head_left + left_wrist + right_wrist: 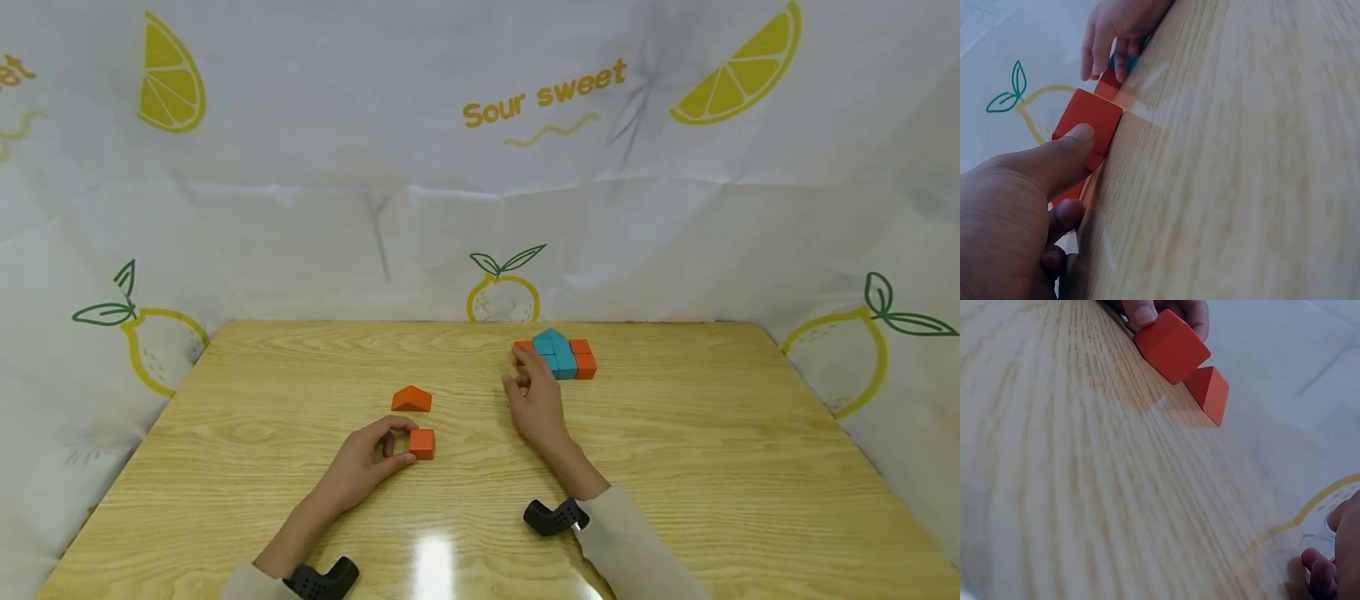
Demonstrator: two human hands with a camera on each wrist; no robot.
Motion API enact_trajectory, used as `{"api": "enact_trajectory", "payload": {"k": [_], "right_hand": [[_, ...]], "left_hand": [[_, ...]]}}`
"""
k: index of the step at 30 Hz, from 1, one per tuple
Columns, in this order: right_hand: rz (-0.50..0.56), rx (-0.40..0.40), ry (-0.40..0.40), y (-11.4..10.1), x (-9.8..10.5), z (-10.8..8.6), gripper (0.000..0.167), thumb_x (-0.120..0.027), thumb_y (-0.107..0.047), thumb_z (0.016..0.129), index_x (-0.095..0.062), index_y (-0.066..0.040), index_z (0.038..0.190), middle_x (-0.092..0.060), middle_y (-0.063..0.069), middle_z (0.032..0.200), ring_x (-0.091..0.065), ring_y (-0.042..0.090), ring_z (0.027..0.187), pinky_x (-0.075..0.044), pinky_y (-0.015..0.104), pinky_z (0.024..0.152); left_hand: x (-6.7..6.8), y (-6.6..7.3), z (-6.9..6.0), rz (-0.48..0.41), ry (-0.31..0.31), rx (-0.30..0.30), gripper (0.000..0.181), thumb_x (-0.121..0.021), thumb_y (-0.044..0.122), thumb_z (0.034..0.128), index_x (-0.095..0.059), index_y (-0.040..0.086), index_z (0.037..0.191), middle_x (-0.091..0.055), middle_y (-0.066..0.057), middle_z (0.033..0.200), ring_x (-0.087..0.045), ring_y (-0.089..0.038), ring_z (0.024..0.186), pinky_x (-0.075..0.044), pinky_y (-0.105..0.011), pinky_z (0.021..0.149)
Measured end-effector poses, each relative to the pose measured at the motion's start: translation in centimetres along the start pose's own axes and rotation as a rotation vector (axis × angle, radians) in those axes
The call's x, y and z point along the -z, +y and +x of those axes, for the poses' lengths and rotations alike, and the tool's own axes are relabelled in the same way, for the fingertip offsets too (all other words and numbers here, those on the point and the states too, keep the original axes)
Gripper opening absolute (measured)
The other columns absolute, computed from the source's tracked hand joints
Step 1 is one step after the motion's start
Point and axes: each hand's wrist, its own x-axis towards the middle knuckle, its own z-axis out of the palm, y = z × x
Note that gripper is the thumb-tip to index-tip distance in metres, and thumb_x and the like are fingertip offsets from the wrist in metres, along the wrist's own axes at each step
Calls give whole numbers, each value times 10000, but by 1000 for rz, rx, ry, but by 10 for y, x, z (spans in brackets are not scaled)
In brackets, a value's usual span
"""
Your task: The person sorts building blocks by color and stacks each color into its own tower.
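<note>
My left hand [363, 458] pinches an orange cube [422, 444] between thumb and fingers. In the left wrist view the thumb lies against one face of the cube [1100, 112]. An orange roof-shaped block [412, 399] lies just beyond that hand. Farther right, my right hand [538, 408] reaches to the left side of a group of blocks, its fingers at an orange block [523, 344] that they partly hide. In the left wrist view those fingers straddle this block [1107, 85]. Blue blocks [557, 357], one with a pointed top, fill the group's middle.
Two orange blocks [584, 367] stand against the group's right side. The wooden table [712, 467] ends at a white cloth [337, 250] printed with lemons, which hangs behind and at both sides. Black wrist cameras [555, 517] sit on both wrists.
</note>
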Motion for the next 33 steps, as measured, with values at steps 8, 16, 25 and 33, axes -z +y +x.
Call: {"api": "enact_trajectory", "payload": {"k": [8,16,25,33], "right_hand": [[-35,-14,-17,0,1,2,467,-599,-58,938,-464,49,1372,-353,209,1467,-612,253,845,-503,400,725],[-50,62,2,0,-2,0,434,-590,20,909,-503,61,1333,-421,222,1411,-622,261,839,-505,392,714],[-47,41,18,-3,-2,-3,467,-528,111,870,-511,49,1333,-409,208,1429,-595,160,706,-491,372,687],[-15,29,34,-3,-1,-3,476,-492,134,857,-514,54,1326,-432,228,1403,-635,192,706,-502,411,735]], "left_hand": [[1,1,1,-1,-15,15,356,-755,183,826,-619,203,1154,-490,80,737,-456,-79,670,-398,-260,626],[0,0,0,-5,-5,7,364,-761,175,819,-624,187,1156,-491,76,736,-453,-79,666,-395,-265,612],[1,-1,0,-12,-25,21,362,-745,207,836,-610,207,1172,-492,76,743,-452,-82,662,-399,-261,609],[1,-1,0,-12,-30,23,362,-741,221,838,-604,214,1173,-490,73,735,-446,-79,644,-400,-253,599]]}}
